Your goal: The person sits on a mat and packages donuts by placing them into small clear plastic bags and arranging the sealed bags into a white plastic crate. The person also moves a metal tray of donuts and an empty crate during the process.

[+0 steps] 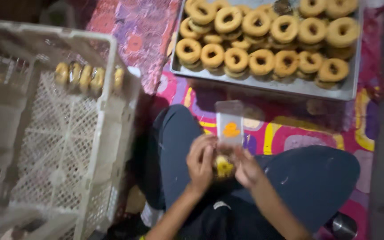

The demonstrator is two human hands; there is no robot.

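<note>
My left hand [201,162] and my right hand [248,168] meet above my lap and together hold a clear plastic bag [230,122] with an orange print. The bag's top stands upright between my fingers, and something yellowish [223,167] sits in its lower end. The picture is blurred there, so I cannot tell what the yellowish thing is. Ahead of me lies a metal tray [263,84] stacked with several ring-shaped golden pastries [262,62].
A white plastic lattice crate [67,133] stands at my left, with a packed row of ring pastries [87,78] against its far wall. I sit on a pink, purple and yellow patterned mat [285,129]. A small metal object [344,226] lies at my right knee.
</note>
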